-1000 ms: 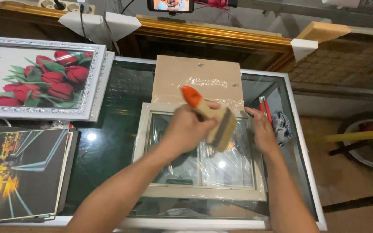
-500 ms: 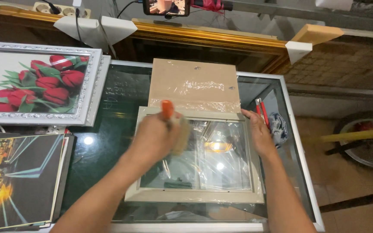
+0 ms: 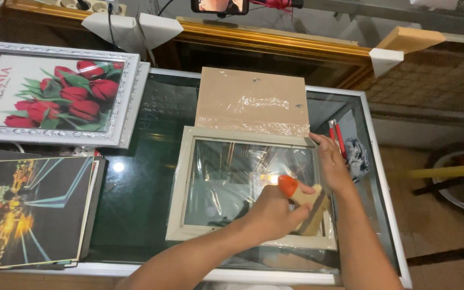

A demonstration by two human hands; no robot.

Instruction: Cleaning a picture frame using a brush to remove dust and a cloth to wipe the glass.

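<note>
A cream picture frame (image 3: 181, 182) with a glass pane lies flat on a glass-topped table (image 3: 140, 161), partly on clear plastic wrap. My left hand (image 3: 269, 212) grips a wide wooden brush (image 3: 310, 207) with an orange-tipped handle, and its bristles rest on the pane near the frame's lower right corner. My right hand (image 3: 331, 164) lies flat on the frame's right rail near the upper corner. A brown backing board (image 3: 251, 99), covered in plastic film, lies just beyond the frame's top edge.
At the far left stands a silver-framed picture of red tulips (image 3: 55, 94). A stack of night-city prints (image 3: 28, 209) lies at the near left. A red-handled tool (image 3: 336, 134) and a patterned cloth (image 3: 356, 156) sit by the table's right edge. A phone (image 3: 220, 5) is mounted at the top.
The brush in my left hand swept from the pane's upper left down to its lower right corner. My right hand stayed on the frame's right rail.
</note>
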